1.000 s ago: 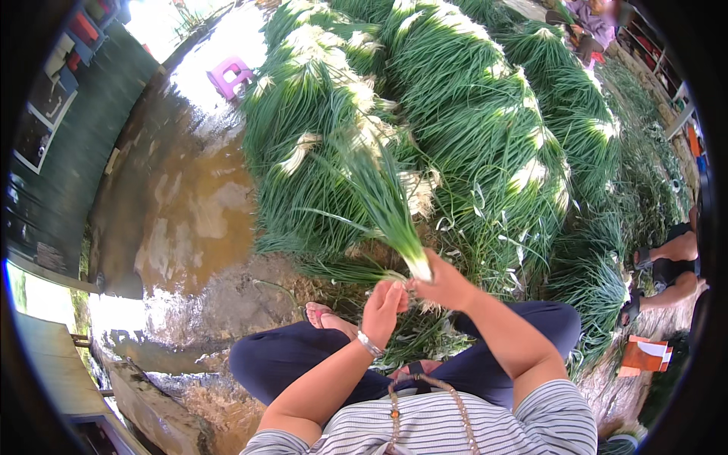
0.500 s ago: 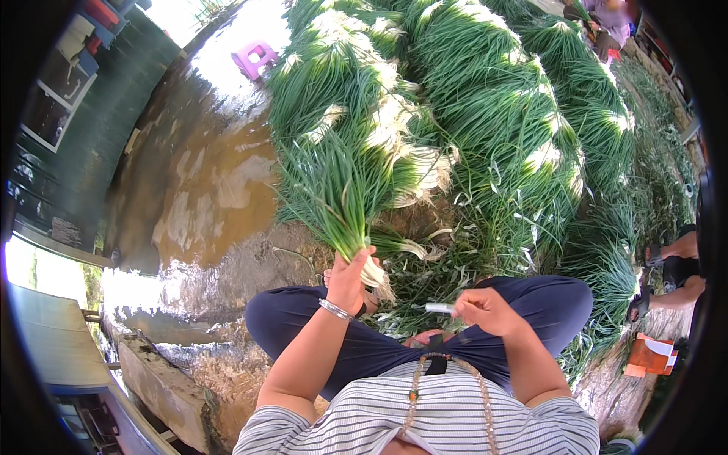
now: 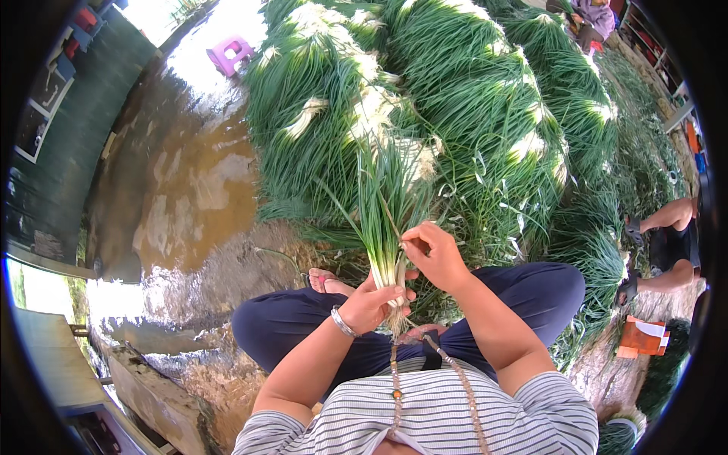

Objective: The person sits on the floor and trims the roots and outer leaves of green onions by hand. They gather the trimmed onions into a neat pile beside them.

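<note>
I sit cross-legged in dark blue trousers. My left hand (image 3: 373, 302), with a silver bangle on the wrist, grips a small bunch of green onions (image 3: 385, 220) near its white roots, leaves pointing up and away. My right hand (image 3: 434, 254) pinches at the stalks just above the left hand. Roots hang below my left fist.
A big heap of bundled green onions (image 3: 462, 98) fills the ground ahead. Wet muddy ground (image 3: 182, 197) lies to the left, with a pink stool (image 3: 231, 53) far off. Another person's legs (image 3: 667, 250) show at right, and an orange-and-white packet (image 3: 643, 337) lies near them.
The bunch has come up from the pile to upright in front of me. My right hand has moved in from the side onto the stalks.
</note>
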`<state>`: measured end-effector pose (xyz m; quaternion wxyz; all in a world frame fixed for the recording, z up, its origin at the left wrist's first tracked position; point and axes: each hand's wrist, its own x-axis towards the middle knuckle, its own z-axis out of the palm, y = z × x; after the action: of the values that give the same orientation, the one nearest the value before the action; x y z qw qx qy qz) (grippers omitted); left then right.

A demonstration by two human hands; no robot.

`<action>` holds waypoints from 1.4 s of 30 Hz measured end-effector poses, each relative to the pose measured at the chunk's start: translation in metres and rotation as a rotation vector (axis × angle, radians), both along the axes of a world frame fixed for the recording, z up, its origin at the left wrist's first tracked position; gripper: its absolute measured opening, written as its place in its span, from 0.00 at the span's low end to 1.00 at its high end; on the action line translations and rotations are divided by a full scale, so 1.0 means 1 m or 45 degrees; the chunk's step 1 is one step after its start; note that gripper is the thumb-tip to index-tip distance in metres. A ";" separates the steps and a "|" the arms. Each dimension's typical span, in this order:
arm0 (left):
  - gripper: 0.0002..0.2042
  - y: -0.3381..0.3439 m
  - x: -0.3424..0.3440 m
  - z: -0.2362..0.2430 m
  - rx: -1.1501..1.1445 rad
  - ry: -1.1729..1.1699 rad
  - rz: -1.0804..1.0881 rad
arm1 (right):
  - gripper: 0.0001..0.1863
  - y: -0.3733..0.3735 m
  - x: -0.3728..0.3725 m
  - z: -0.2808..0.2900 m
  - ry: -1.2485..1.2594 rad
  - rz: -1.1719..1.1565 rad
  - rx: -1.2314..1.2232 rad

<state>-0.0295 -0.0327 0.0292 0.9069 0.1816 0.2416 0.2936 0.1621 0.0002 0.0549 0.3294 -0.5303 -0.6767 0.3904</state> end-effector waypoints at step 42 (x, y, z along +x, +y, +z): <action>0.19 0.026 0.001 -0.009 0.216 0.425 0.310 | 0.08 0.003 -0.010 0.001 -0.135 0.363 0.377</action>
<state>-0.0283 -0.0070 0.0203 0.7937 0.2727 0.3830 0.3861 0.1526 0.0033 0.0561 0.3091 -0.3947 -0.8112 0.3011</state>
